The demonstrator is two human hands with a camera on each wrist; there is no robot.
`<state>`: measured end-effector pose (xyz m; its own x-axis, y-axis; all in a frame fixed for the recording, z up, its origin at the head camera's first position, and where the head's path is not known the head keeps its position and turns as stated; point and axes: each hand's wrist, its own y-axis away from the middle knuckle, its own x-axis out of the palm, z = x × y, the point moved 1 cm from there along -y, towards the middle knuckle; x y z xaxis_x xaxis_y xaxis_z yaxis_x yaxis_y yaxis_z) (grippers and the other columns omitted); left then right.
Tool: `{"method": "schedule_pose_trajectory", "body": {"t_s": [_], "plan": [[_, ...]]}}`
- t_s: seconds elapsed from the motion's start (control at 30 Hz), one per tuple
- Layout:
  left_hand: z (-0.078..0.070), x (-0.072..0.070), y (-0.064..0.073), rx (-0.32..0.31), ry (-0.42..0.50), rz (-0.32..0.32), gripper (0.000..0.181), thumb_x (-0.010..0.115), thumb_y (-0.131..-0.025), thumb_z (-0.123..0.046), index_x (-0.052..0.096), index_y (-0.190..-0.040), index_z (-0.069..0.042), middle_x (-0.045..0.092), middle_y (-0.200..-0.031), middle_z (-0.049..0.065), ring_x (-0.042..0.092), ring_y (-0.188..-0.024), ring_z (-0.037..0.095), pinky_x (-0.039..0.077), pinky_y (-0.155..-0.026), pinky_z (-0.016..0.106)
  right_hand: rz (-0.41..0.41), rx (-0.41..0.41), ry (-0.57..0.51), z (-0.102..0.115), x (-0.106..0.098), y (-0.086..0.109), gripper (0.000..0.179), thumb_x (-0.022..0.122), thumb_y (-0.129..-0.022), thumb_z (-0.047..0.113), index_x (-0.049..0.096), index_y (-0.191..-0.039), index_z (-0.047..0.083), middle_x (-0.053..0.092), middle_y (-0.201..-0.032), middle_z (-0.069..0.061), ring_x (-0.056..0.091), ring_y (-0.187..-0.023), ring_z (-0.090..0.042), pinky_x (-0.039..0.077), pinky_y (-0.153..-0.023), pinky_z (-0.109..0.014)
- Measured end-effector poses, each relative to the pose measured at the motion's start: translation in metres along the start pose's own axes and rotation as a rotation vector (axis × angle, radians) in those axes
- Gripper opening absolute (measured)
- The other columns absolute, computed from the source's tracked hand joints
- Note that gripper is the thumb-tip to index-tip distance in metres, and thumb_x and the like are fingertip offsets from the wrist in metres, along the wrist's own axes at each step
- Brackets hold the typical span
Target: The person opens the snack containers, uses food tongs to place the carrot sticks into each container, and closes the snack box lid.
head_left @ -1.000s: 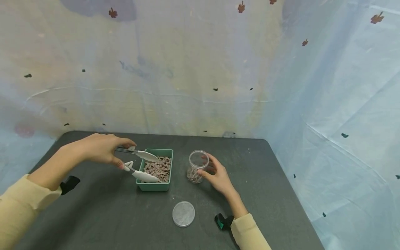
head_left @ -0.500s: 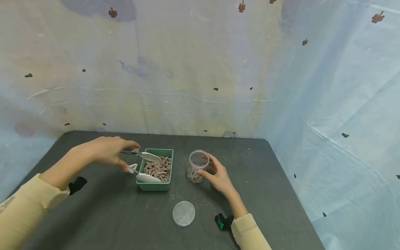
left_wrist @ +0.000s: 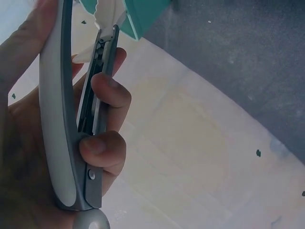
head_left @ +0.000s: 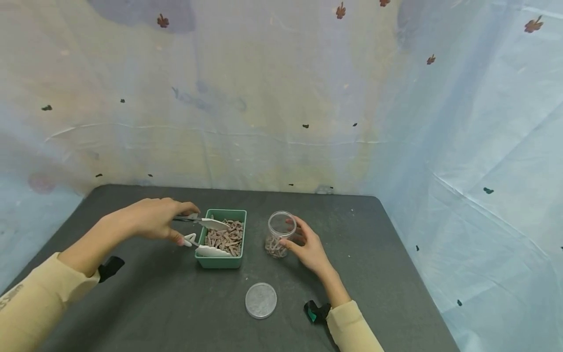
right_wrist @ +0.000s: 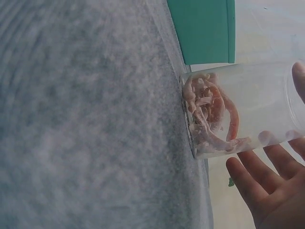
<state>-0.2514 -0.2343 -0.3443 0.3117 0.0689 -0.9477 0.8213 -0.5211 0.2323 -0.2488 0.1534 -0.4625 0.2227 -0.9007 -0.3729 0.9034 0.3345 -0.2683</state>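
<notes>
My left hand [head_left: 151, 218] grips a pair of tongs [head_left: 214, 224] with grey handles and white scalloped tips. Those tips are spread apart and reach into the green box [head_left: 220, 263], at either side of a heap of brownish strips [head_left: 225, 238]. In the left wrist view, fingers curl round the tongs' handle [left_wrist: 57, 109]. To the right of the box, my right hand [head_left: 311, 250] holds a clear, lidless jar [head_left: 273, 233] by its side, thumb in front and fingers behind. The jar stands upright on the table, and similar strips [right_wrist: 209, 112] lie at its bottom.
A round, clear lid [head_left: 261, 300] lies flat on the dark table [head_left: 176, 313], nearer to me than the box and jar. Pale patterned sheeting [head_left: 264, 98] rises behind the table and along its right side.
My left hand has moved right with the tongs, carrying their tips further over and down into the strips in the box. The right hand and jar stay in place.
</notes>
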Motion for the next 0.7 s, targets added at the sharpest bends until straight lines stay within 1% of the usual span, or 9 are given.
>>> {"method": "schedule_pose_trajectory", "body": {"t_s": [0.2,0.43,0.57,0.7], "plan": [[0.002,0.004,0.003,0.02,-0.014,-0.031,0.08,0.083,-0.082,-0.055,0.057,-0.145,-0.014,0.068,-0.133,0.013,0.067,-0.115,0.038,0.057,-0.079,0.054,-0.011,0.014,-0.005,0.001,0.001,0.0,0.072,0.078,-0.095,0.009,0.042,-0.157,0.004,0.052,-0.15,-0.025,0.053,-0.136,-0.045,0.046,-0.107,-0.062],[0.007,0.01,0.009,0.051,0.011,-0.056,0.068,0.079,-0.086,-0.056,0.058,-0.14,-0.02,0.07,-0.13,0.006,0.069,-0.111,0.036,0.056,-0.078,0.052,-0.018,0.018,0.014,0.002,0.0,0.0,0.071,0.078,-0.095,0.009,0.043,-0.156,0.004,0.053,-0.15,-0.024,0.055,-0.135,-0.042,0.047,-0.106,-0.061],[0.008,0.012,0.011,0.061,0.012,-0.079,0.062,0.08,-0.088,-0.053,0.06,-0.138,-0.023,0.07,-0.128,0.003,0.069,-0.11,0.033,0.056,-0.078,0.052,-0.007,0.011,0.009,0.004,0.001,0.001,0.071,0.078,-0.095,0.008,0.042,-0.157,0.003,0.052,-0.15,-0.024,0.053,-0.135,-0.044,0.046,-0.106,-0.061],[0.007,0.011,0.012,0.06,0.002,-0.097,0.056,0.081,-0.089,-0.048,0.062,-0.136,-0.024,0.071,-0.126,0.0,0.07,-0.109,0.03,0.056,-0.079,0.051,-0.006,0.003,0.008,0.005,0.002,0.001,0.071,0.077,-0.095,0.007,0.042,-0.157,0.002,0.052,-0.151,-0.024,0.053,-0.135,-0.045,0.047,-0.106,-0.061]]}}
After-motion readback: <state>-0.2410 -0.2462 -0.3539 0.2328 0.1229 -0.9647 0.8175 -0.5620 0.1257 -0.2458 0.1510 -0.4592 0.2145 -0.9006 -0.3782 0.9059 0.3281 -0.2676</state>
